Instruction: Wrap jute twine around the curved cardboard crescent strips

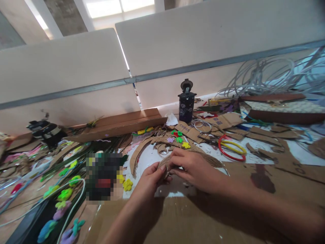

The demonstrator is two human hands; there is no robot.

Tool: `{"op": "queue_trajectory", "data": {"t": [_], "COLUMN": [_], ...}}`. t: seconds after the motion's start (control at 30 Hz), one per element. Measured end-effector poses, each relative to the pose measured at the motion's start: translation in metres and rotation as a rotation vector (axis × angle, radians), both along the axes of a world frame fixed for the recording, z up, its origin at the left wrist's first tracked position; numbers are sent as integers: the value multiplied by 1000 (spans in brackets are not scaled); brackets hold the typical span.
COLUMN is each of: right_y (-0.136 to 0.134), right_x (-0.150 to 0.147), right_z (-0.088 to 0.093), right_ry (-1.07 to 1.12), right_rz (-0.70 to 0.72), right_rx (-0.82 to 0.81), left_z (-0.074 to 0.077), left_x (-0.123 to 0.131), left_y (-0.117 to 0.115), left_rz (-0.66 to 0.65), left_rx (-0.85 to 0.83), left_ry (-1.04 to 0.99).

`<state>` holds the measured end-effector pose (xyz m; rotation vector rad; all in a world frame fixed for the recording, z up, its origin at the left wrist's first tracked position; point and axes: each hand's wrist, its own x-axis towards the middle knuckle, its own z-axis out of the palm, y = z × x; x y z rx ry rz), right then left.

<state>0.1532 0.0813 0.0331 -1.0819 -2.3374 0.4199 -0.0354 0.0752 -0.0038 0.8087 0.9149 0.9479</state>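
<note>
Close together at the middle of the head view, both my hands grip a curved strip wrapped in brown twine (165,162). My left hand (153,174) pinches it from the left between thumb and fingers. From the right, my right hand (189,167) is closed on it with bent fingers; its fingertips are partly hidden. Beyond the hands the twine-wrapped curve (208,158) runs on to the right. A bare cardboard arc (137,154) bends around on the left. Small green flowers (179,139) and a yellow flower (186,145) lie just behind my hands.
A dark bottle with its lid up (186,106) stands at the back. Red and yellow rings (232,149) and cardboard scraps (269,134) lie on the right. Fuzzy flowers (64,195) and a white cable (82,189) are on the left. A pixelated patch (104,176) hides something there.
</note>
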Motion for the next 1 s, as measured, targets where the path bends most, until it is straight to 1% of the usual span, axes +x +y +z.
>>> {"op": "queue_trajectory", "data": {"t": [0.07, 0.23, 0.47, 0.67, 0.77, 0.9, 1.0], "right_y": [0, 0, -2, -1, -1, -2, -2], "right_x": [0, -1, 0, -1, -2, -1, -1], "right_z": [1, 3, 0, -1, -1, -2, -3], "right_ry": [-6, -29, -39, -42, -43, -38, -44], "right_rz": [-2, -16, -24, -39, -43, -41, -40], "right_rx": [4, 6, 37, 59, 69, 83, 95], "left_z": [0, 3, 8, 18, 21, 22, 20], "left_x": [-1, 1, 5, 4, 3, 3, 4], "left_y": [-1, -5, -10, -11, -9, -10, -10], "left_rz": [-6, 26, 65, -19, -33, -40, -57], "left_rx": [-2, -63, -110, -107, -121, -120, -95], "left_ry": [15, -44, -84, -39, -3, 3, -10]}}
